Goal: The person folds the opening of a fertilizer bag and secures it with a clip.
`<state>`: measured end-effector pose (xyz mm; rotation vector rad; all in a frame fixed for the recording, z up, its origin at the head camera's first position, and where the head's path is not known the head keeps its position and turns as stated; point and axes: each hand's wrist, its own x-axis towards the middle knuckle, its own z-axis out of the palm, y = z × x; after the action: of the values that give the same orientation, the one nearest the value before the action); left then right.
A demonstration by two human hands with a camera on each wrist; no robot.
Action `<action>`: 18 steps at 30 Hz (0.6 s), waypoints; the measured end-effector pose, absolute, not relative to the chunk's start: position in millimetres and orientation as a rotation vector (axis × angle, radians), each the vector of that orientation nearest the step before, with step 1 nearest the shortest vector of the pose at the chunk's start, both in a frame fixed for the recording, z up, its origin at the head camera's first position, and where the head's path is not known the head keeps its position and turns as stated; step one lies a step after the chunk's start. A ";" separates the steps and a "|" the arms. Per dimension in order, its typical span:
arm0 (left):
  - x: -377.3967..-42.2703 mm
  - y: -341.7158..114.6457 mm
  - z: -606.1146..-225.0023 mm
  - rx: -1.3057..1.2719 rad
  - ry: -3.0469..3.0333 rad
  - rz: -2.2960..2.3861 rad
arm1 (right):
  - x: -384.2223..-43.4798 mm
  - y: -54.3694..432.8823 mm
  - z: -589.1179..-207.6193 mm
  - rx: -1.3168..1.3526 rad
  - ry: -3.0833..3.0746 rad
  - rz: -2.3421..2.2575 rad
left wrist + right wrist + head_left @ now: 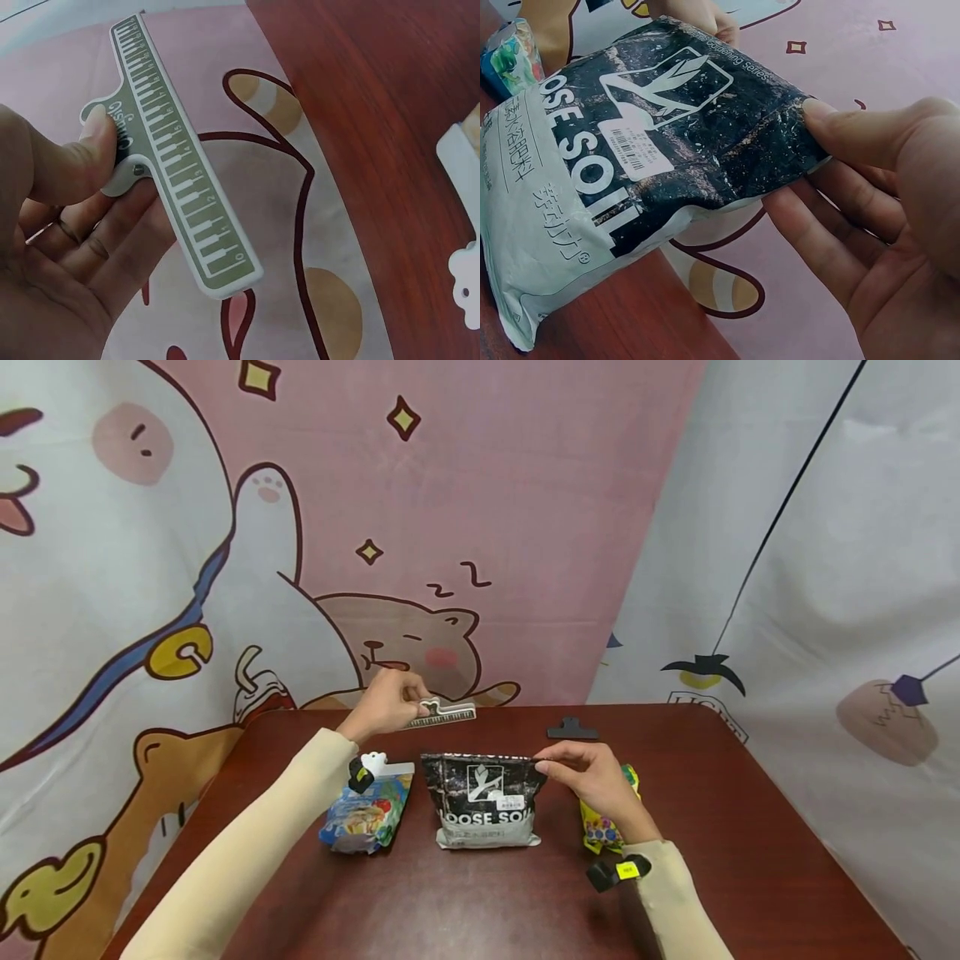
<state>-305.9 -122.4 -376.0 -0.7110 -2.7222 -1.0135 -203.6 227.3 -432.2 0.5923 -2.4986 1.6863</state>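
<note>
My left hand (390, 700) holds a long clip (452, 714) up above the back of the table. In the left wrist view the clip (178, 161) has piano keys and small numbers printed on it, and my thumb presses its handle. A black and white bag of loose soil (483, 810) stands upright at the middle of the table. With thumb and fingers, my right hand (596, 781) pinches the bag's top right corner. The right wrist view shows the bag's (667, 135) printed front and barcode sticker.
To the left lies a blue food bag (367, 810) with a white clip (400, 769) along its top. A yellow bag (600, 831) is partly hidden behind my right hand. Farther back rests a black clip (572, 731) on the dark red table (465, 910). Printed cloth hangs behind the table.
</note>
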 end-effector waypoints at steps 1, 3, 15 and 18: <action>-303.6 -122.8 -374.5 -0.719 -2.716 -1.018 | -203.7 227.6 -432.5 0.591 -2.498 1.688; -298.8 -123.7 -371.3 -0.730 -2.705 -1.033 | -203.8 228.1 -432.9 0.588 -2.500 1.692; -272.0 -127.9 -356.4 -0.815 -2.685 -1.104 | -205.2 229.9 -434.0 0.557 -2.506 1.712; -266.0 -128.6 -353.5 -0.825 -2.692 -1.094 | -205.6 230.0 -434.3 0.559 -2.505 1.725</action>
<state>-266.0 -128.6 -353.5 -0.8253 -2.6921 -1.0942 -205.6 230.0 -434.3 0.5590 -2.5048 1.7250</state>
